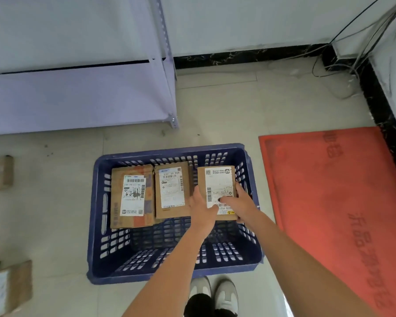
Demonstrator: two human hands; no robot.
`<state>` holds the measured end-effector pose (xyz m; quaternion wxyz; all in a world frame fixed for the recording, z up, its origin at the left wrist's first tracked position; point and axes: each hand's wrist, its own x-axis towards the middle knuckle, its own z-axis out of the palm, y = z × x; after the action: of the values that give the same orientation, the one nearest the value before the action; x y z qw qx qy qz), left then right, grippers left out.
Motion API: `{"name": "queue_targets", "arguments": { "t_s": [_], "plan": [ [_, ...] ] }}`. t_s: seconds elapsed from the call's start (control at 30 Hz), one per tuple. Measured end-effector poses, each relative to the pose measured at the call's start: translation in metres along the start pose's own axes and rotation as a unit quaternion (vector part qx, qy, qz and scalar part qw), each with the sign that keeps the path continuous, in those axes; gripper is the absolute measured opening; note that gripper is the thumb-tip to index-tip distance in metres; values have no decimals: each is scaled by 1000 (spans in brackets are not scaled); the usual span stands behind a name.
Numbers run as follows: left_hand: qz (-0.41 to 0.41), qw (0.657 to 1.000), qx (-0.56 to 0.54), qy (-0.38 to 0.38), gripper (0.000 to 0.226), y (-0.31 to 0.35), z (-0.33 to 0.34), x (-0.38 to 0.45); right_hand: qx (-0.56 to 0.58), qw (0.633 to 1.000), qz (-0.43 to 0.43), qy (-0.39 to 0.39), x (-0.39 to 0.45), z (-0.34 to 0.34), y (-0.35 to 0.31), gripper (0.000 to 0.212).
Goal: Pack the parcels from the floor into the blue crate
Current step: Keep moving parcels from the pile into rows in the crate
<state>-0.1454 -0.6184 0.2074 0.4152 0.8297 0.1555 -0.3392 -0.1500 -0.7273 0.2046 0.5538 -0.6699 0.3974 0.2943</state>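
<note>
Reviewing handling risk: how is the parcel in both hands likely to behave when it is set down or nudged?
The held parcel looks like flat, rigid cardboard, so probably stiff. The left hand and right hand grip only its near end, suggesting it is light. Being flat, it should slide, not tip, in the blue crate.

We see a blue crate [96,216] of moulded plastic, its perforated walls faintly glossy. The three parcels [132,195] inside are matt brown cardboard carrying smooth white paper labels [172,187]. At three o'clock lies a red mat [334,202] with a rubbery, embossed surface. At ten o'clock, a shelf unit [78,94] looks like painted metal, matt. The floor tiles [215,115] are smooth with a dull sheen.
</note>
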Motion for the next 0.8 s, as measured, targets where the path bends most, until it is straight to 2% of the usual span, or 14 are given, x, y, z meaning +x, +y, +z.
{"name": "queue_targets", "arguments": {
  "t_s": [0.17,0.27,0.4,0.53,0.7,0.8],
  "plan": [
    [-5,997,75,12,63,-29,23,48,23,999,25,-14,59,15,20,55],
    [-16,996,88,28,70,-41,40,68,35,999,36,-4,94,25,28,51],
    [-15,993,108,43,77,-51,57,90,63,998,21,20,130,40,42,58],
    [19,989,143,39,71,-57,67,112,94,995,1,40,152,45,44,61],
    [15,984,166,62,63,-62,73,117,69,995,-30,58,156,55,49,60],
    [27,980,182,76,58,-62,75,115,98,992,-41,71,159,58,52,55]
  ]
}}
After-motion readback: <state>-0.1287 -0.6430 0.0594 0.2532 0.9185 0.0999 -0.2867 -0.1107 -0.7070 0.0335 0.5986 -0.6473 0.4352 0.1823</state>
